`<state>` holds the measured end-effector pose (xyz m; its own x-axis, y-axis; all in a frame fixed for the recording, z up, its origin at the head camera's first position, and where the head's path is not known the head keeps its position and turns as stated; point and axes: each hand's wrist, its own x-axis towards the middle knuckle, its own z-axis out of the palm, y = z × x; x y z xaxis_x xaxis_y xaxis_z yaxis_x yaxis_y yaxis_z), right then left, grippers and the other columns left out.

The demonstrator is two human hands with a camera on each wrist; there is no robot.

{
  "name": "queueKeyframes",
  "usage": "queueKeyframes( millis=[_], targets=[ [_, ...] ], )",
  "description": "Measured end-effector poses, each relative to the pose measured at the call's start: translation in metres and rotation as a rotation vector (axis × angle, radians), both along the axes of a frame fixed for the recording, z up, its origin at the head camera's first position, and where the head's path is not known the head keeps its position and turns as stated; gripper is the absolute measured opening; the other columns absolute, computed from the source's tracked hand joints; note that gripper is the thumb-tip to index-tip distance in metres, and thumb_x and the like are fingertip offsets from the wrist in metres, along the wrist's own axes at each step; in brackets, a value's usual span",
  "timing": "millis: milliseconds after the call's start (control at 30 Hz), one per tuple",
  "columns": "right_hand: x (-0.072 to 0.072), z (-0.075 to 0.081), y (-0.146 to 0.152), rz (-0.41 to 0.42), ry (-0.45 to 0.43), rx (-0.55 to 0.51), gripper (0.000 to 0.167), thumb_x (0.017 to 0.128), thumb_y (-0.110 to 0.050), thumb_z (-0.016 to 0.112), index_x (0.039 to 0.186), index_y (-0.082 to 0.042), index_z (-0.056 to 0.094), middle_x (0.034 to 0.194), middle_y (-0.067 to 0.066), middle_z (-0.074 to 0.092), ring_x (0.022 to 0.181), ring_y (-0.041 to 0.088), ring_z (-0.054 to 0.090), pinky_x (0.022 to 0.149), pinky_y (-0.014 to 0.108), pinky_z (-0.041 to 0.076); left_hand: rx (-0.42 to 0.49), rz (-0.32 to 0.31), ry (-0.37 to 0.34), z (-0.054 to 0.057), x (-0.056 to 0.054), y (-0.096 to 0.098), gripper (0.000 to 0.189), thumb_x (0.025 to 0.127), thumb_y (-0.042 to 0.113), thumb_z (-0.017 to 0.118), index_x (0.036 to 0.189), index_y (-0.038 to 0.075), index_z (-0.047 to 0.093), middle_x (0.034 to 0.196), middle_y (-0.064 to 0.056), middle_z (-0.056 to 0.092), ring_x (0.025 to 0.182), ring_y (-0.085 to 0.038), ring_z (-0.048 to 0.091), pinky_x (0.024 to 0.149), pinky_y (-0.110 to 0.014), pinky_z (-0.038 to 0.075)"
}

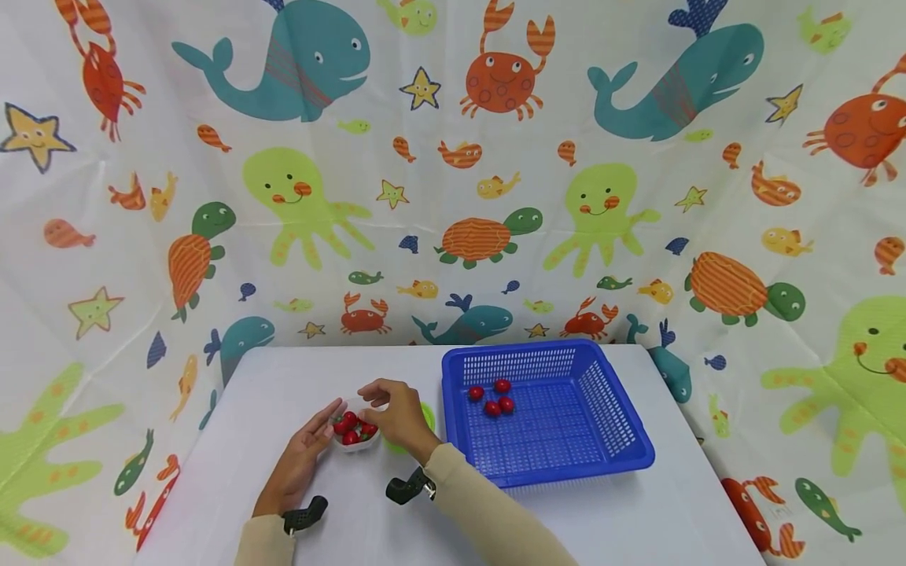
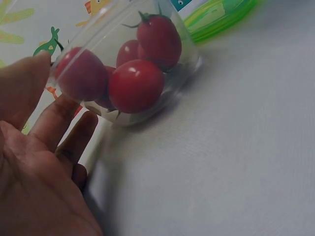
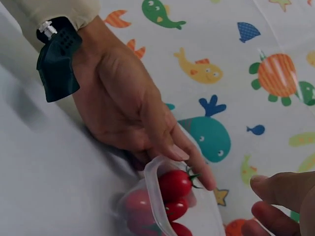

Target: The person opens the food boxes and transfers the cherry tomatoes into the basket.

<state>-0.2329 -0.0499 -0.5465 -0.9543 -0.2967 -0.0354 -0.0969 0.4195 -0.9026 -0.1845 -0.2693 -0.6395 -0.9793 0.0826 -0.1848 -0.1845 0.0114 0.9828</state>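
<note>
A clear plastic container [image 1: 355, 449] holds several red cherry tomatoes [image 1: 351, 437], some with green stems. My left hand [image 1: 303, 456] grips its left side, with the thumb at the rim and the fingers around the outer wall, as the left wrist view [image 2: 44, 142] shows. Over the container's right side is my right hand [image 1: 399, 413]. Its thumb and fingers are bent and spread apart, with nothing between them in the right wrist view [image 3: 285, 201]. Partly hidden behind the right hand is a bright green-edged item [image 1: 429, 417], its rim [image 2: 221, 19] also visible in the left wrist view.
To the right stands a blue plastic basket [image 1: 616, 464] with slotted walls, several red cherry tomatoes [image 1: 492, 409] at its left. Both rest on a white table [image 1: 354, 527]. A curtain [image 1: 425, 275] printed with sea animals hangs behind and at the sides.
</note>
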Motion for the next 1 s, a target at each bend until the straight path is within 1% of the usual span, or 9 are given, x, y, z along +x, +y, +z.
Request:
queueKeyframes(
  millis=[67,167,333,533,767,1000],
  targets=[
    [0.000,-0.003,-0.002,-0.003,-0.002,-0.008,0.027,0.095,-0.018,0.082,0.120,-0.026,0.079,0.116,-0.008,0.079,0.103,0.010,0.072,0.088,0.023,0.063,-0.006,-0.004,0.010,0.000,0.000,-0.001,0.058,0.112,0.036,0.053,0.167,0.027,0.035,0.176,-0.007,0.032,0.168,-0.035,0.008,0.128,-0.078,0.002],
    [-0.002,-0.007,-0.005,-0.004,-0.012,-0.023,0.028,0.095,-0.016,0.081,0.121,-0.025,0.079,0.118,-0.003,0.079,0.100,0.008,0.073,0.085,0.022,0.064,-0.010,-0.004,0.014,0.000,-0.001,-0.001,0.058,0.113,0.036,0.052,0.167,0.027,0.036,0.175,-0.008,0.033,0.168,-0.036,0.007,0.127,-0.078,0.001],
    [-0.003,-0.015,-0.010,-0.010,-0.054,-0.025,0.029,0.094,-0.011,0.081,0.120,-0.022,0.079,0.119,0.004,0.079,0.093,0.006,0.073,0.082,0.025,0.066,-0.003,0.003,-0.003,-0.001,0.000,-0.001,0.058,0.112,0.038,0.052,0.167,0.029,0.035,0.175,-0.007,0.033,0.168,-0.035,0.006,0.127,-0.078,0.001],
    [-0.003,-0.023,-0.018,-0.009,-0.064,-0.008,0.029,0.093,-0.008,0.082,0.119,-0.019,0.080,0.115,0.000,0.079,0.087,0.003,0.070,0.078,0.024,0.065,0.010,0.022,-0.033,-0.001,-0.001,-0.002,0.060,0.112,0.041,0.053,0.167,0.031,0.034,0.176,-0.006,0.031,0.169,-0.034,0.005,0.128,-0.077,-0.001],
    [-0.001,-0.029,-0.026,-0.025,-0.045,0.038,0.028,0.091,-0.007,0.083,0.116,-0.019,0.080,0.112,-0.001,0.079,0.085,0.001,0.067,0.078,0.021,0.064,0.017,0.018,-0.023,-0.002,-0.001,-0.002,0.059,0.112,0.039,0.052,0.168,0.030,0.033,0.176,-0.007,0.031,0.169,-0.035,0.004,0.127,-0.078,-0.001],
    [0.003,-0.033,-0.033,-0.024,-0.008,0.093,0.029,0.091,-0.008,0.083,0.117,-0.020,0.081,0.109,-0.002,0.079,0.083,0.002,0.062,0.078,0.019,0.063,0.011,0.031,-0.034,0.000,0.001,-0.001,0.060,0.112,0.041,0.052,0.168,0.030,0.033,0.177,-0.007,0.028,0.168,-0.036,0.003,0.128,-0.077,0.000]
  ],
)
